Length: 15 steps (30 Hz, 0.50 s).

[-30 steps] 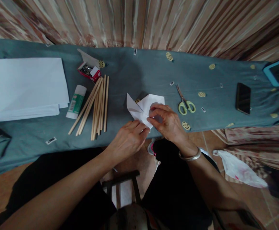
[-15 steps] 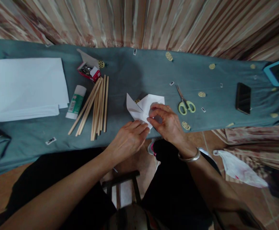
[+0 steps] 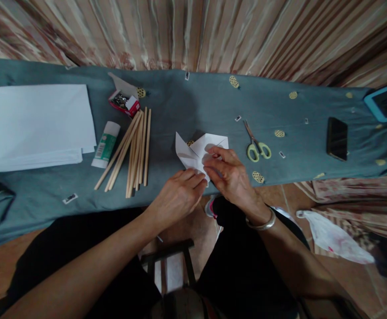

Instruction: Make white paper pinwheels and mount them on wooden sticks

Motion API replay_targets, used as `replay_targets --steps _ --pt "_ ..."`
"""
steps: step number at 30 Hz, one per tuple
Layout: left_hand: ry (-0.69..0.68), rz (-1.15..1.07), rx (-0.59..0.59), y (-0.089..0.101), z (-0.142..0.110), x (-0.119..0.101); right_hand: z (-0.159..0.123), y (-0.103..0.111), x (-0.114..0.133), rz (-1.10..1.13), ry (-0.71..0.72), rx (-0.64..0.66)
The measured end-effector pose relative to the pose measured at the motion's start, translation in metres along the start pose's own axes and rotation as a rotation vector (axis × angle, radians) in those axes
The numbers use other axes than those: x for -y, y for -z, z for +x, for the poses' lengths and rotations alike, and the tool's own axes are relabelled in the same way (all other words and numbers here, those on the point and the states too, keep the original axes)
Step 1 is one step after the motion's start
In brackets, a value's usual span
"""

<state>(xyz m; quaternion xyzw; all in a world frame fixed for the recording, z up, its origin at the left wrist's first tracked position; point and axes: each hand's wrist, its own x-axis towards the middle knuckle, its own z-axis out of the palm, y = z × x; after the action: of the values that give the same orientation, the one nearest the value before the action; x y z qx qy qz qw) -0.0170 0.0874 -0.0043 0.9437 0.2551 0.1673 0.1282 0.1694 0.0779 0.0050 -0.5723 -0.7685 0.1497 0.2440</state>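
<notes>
Clock dial centred on the folded paper, 12 away from the wearer.

9 o'clock, outermost: stack of large white paper sheets (image 3: 33,126). Nearer, same bearing: green-and-white glue stick (image 3: 105,145), then loose bundle of pale wooden sticks (image 3: 147,150). At 10: open red cardboard box (image 3: 132,107) of small metal pieces.

At 7 to 8: left hand (image 3: 181,191). Fingers drawn together, closed on the near edge of the paper; thumb largely hidden.

Centre: small folded white paper piece (image 3: 201,146), at the near side of the blue-green patterned cloth (image 3: 176,97), one pointed flap raised at 10. Judged very light, crisp along creases, limp on single flaps; easily crumpled or torn. Best hold: the layered near edge, or flat across a crease; avoid the thin raised point.

At 4: right hand (image 3: 229,177). Thumb and forefinger tips close together against the paper's middle, barely parted; cannot tell whether a fold is pinched between them.

At 3: green-handled scissors (image 3: 253,141), blades toward 11; farther out, black phone (image 3: 337,138).
</notes>
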Motion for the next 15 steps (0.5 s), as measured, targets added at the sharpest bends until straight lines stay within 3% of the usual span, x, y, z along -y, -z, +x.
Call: replay_targets --steps 15 --pt "0.005 -0.001 0.009 -0.0005 0.0003 -0.0002 -0.0031 -0.0044 0.0051 -0.088 0.004 0.038"
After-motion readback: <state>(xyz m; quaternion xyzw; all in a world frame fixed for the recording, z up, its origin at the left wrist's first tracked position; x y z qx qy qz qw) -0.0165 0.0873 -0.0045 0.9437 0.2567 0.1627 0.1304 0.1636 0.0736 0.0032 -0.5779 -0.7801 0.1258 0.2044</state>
